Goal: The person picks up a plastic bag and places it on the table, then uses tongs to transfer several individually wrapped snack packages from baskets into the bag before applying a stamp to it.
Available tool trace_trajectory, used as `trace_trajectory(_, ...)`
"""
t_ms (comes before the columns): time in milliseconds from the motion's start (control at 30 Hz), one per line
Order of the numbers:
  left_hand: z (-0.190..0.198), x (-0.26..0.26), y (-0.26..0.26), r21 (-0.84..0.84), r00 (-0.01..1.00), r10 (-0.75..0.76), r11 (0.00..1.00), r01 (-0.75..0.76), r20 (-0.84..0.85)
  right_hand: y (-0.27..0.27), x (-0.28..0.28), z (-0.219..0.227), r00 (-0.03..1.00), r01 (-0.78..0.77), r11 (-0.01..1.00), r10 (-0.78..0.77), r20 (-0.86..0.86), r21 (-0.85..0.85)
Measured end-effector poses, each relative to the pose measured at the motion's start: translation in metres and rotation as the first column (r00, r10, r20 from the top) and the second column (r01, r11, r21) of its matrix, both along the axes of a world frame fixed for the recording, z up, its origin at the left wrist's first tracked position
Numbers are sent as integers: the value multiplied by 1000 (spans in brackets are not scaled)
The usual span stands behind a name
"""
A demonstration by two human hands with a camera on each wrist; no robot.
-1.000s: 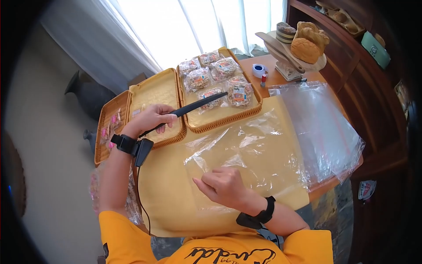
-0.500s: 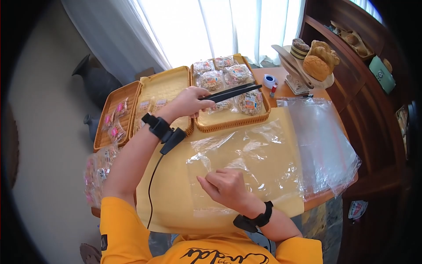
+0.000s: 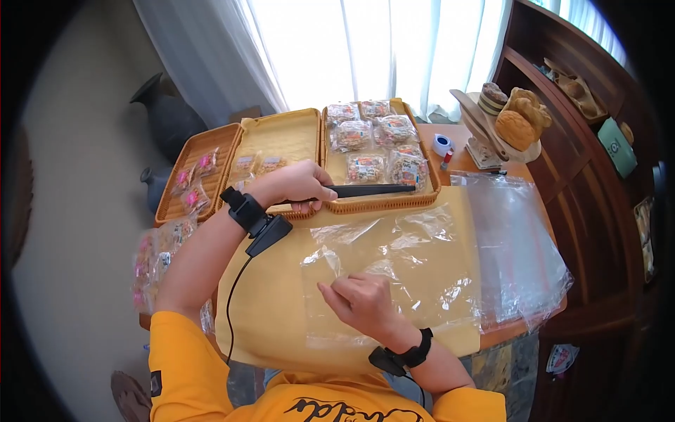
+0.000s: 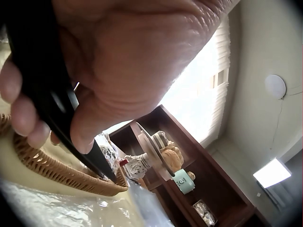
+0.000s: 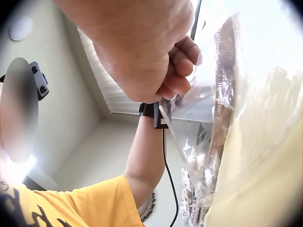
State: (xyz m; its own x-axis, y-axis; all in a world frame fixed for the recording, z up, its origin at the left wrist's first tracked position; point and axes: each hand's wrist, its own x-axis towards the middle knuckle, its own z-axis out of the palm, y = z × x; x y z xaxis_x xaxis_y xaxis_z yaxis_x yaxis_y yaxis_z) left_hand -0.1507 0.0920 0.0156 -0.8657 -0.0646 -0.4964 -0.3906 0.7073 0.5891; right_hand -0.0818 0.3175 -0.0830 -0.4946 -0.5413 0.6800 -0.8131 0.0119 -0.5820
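Observation:
My left hand grips long black tongs, its thumb along them. Their far end points right, over the front-right wrapped snack in the right-hand wicker basket; contact cannot be told. In the left wrist view the hand wraps the tongs, whose end lies by the basket rim. My right hand, fingers curled, is over a large clear bag lying flat. The right wrist view shows the hand pinching the raised film of the bag.
Two more wicker baskets with wrapped pieces stand at the left, beside further packets. Stacked clear bags lie at the right. Behind them are a tape roll, a red tube and a stand with bread.
The left hand and tongs have moved right and lower, from across the basket's middle to its front-right part. The right hand stays over the bag, and the head view has shifted.

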Motion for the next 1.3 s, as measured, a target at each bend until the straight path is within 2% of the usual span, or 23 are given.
trace_trajectory(100,2,-11,3,56,996,44,998,-40,-74,-2,0,-3,1000,21,1000,-21,-10,11)
trace_trajectory(167,2,-27,17,-70,976,10,997,-26,-215,-2,0,-4,1000,25,1000,-24,-20,14)
trace_trajectory(200,-3,-36,23,-67,974,14,997,-30,-225,-3,-1,-4,999,31,999,-31,-22,13)
trace_trajectory(267,-14,-52,32,-325,911,-107,945,-31,-399,-3,-1,-6,999,34,999,-33,-34,13)
trace_trajectory(300,-15,-54,32,-321,908,-105,946,-34,-406,-3,-2,-7,999,39,999,-39,-37,12)
trace_trajectory(400,-4,-45,36,-439,979,-95,898,5,-183,-3,-4,-9,998,42,999,-41,-41,24)
trace_trajectory(500,4,-25,21,-447,988,-58,894,-12,-142,-4,-2,-9,999,32,999,-30,-41,39)
trace_trajectory(567,0,-13,11,-448,987,-57,894,-15,-148,-4,0,-8,999,19,999,-17,-41,51)
trace_trajectory(633,-13,-2,3,-595,876,-263,803,-33,-404,-3,1,-8,999,3,998,0,-38,69)
trace_trajectory(667,-12,5,3,-593,878,-255,805,-39,-404,-3,0,-8,999,5,997,-3,-33,82)
trace_trajectory(733,-7,21,5,-313,918,30,935,-166,-396,-2,-1,-9,1000,7,995,-5,-24,96)
trace_trajectory(767,-8,31,8,-313,919,32,935,-167,-394,-1,-2,-9,1000,8,993,-5,-27,114)
trace_trajectory(800,-12,45,10,-27,881,205,971,-239,-426,-1,-2,-9,1000,11,991,-7,-30,130)
trace_trajectory(833,-17,59,11,260,833,375,922,-288,-406,-2,0,-8,1000,13,991,-9,-27,130)
trace_trajectory(900,-37,83,10,489,811,456,836,-249,-367,-2,2,-6,997,-60,996,57,49,67)
trace_trajectory(933,-46,96,13,542,797,506,793,-279,-331,-1,3,-4,997,-57,996,54,48,70)
trace_trajectory(1000,-63,120,16,595,777,561,740,-314,-287,1,4,1,970,-33,998,22,242,44)
trace_trajectory(1067,-80,141,15,683,745,629,645,-342,-221,1,-2,2,960,3,1000,0,278,-10)
trace_trajectory(1133,-92,155,15,705,732,649,618,-349,-207,3,-11,2,950,47,997,-25,313,-63)
trace_trajectory(1167,-96,161,14,722,720,665,596,-351,-198,4,-17,1,990,116,993,-117,84,18)
trace_trajectory(1200,-98,167,12,730,724,662,589,-347,-191,3,-21,-1,970,198,977,-184,-157,78)
trace_trajectory(1233,-100,169,9,731,719,667,586,-348,-192,0,-19,-4,971,192,978,-178,-161,78)
trace_trajectory(1300,-103,172,4,778,664,710,547,-310,-235,-2,-13,-17,946,290,856,-188,-266,427)
